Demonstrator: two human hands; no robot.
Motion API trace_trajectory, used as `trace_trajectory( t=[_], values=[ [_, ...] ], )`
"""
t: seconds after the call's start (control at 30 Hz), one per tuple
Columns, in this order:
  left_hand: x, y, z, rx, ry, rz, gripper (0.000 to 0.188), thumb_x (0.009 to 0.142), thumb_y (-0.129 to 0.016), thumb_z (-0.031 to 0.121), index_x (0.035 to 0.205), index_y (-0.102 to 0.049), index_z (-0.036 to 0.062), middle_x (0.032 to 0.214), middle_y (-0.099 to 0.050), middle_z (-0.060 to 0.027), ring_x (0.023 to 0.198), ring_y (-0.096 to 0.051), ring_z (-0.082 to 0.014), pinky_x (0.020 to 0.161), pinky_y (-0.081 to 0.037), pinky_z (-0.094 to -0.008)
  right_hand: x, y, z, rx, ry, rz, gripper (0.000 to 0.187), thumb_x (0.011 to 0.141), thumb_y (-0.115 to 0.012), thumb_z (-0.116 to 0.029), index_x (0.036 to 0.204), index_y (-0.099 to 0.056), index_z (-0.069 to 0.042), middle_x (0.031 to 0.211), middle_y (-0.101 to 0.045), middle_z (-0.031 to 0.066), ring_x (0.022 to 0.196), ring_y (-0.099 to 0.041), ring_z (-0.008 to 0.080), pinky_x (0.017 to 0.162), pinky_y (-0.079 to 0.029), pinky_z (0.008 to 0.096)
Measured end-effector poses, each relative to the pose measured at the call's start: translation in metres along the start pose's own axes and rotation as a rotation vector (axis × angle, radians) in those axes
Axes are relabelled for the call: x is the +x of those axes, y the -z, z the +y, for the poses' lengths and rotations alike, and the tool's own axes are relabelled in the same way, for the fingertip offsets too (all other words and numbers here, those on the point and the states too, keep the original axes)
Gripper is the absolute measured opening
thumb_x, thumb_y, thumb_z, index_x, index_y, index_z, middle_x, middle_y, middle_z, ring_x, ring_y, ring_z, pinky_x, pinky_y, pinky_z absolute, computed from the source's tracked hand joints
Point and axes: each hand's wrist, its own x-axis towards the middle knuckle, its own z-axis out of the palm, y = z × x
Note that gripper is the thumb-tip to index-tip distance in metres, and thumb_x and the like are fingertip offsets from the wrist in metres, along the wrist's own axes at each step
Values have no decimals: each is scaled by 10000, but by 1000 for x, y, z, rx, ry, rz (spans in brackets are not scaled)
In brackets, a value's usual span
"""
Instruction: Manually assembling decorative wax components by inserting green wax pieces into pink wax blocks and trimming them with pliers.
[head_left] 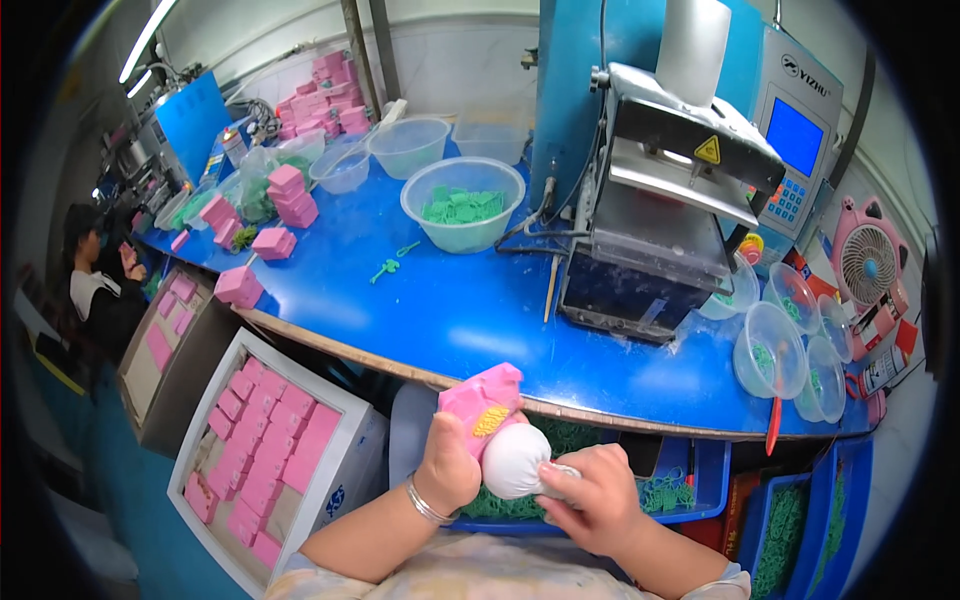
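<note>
My left hand (pixel 447 465) grips a pink moulded plastic piece (pixel 480 398) with a yellow patch on its face, held upright below the table's front edge. My right hand (pixel 592 495) presses a white cloth pad (pixel 513 460) against the lower part of that pink piece. A silver bracelet (pixel 428 503) sits on my left wrist. Both hands are close to my body, in front of the blue table (pixel 440 310).
A grey press machine (pixel 660 210) with a control panel stands on the table. A clear bowl of green parts (pixel 462 203) and small empty cups (pixel 770 350) lie around it. Pink pieces fill a white box (pixel 265 450) at lower left. Another person (pixel 95 290) sits far left.
</note>
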Motion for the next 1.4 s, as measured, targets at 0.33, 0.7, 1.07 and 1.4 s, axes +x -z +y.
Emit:
trace_trajectory(
  t=[0.33, 0.7, 1.07, 1.4],
  values=[
    [8, -19, 0, -60, 359, 56, 722, 896, -217, 612, 1192, -454, -3, 1038, -581, -160, 978, -584, -265, 860, -467, -369, 13, 17, 15, -159, -24, 120, 387, 651, -737, -160, 1017, -617, -130, 864, -597, 61, 731, -547, 228, 677, -368, 351],
    [-3, -3, -7, -290, 463, -207, 402, 947, -424, 292, 1202, -391, -16, 1140, -521, -138, 990, -568, -215, 858, -460, -337, 8, 63, 18, -232, -92, 109, 566, 662, -658, -570, 858, -571, -46, 847, -546, 86, 781, -517, 285, 769, -359, 400],
    [-7, -12, 9, 468, -13, -462, 340, 886, -558, 261, 1104, -520, 2, 1033, -547, -121, 947, -522, -211, 833, -418, -323, 24, 37, 32, 171, 126, -107, 353, 635, -769, -342, 664, -544, -72, 608, -435, 39, 539, -412, 205, 576, -311, 325],
    [-7, -22, 8, 813, -412, -242, 334, 710, -703, 54, 1010, -562, 18, 866, -563, -111, 773, -542, -273, 736, -430, -366, 11, 30, 20, 128, -17, 94, 352, 649, -766, -217, 908, -629, -21, 817, -622, 105, 694, -600, 236, 601, -452, 313]
  ],
)
